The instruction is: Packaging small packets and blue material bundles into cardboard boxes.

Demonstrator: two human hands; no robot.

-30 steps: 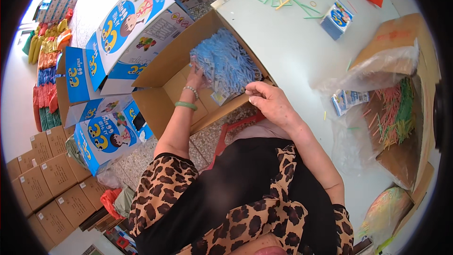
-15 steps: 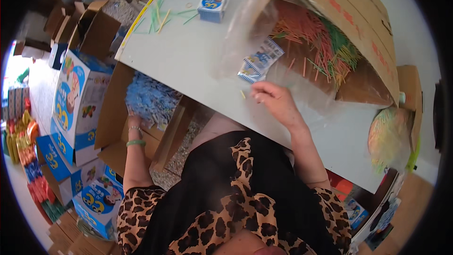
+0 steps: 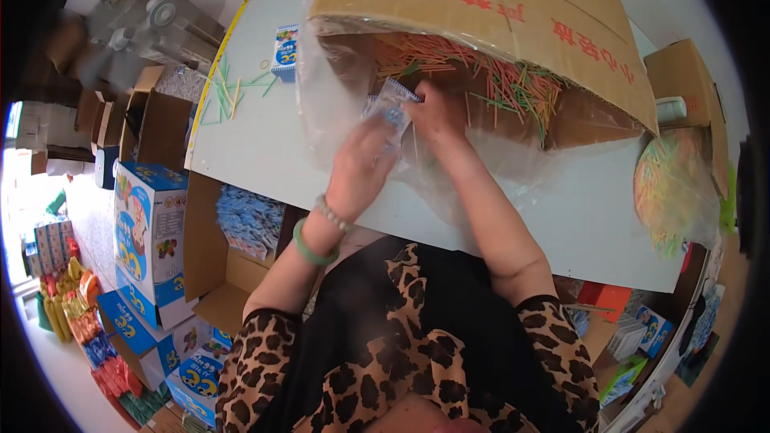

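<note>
a blue-and-white packet (image 3: 394, 115) lies between the right hand (image 3: 438, 115), pinching its edge, and the blurred left hand (image 3: 360, 167), grip unclear.

Large red characters run in a row along the side of the big brown carton (image 3: 481, 0) on the far part of the tabletop (image 3: 257, 140). Bold lettering on blue shows on the tall white-and-blue box (image 3: 152, 228) at the left and, smaller, on the little box (image 3: 285, 52) left of the carton, while the blue print on the packet (image 3: 392, 115) is too blurred to read.
</note>
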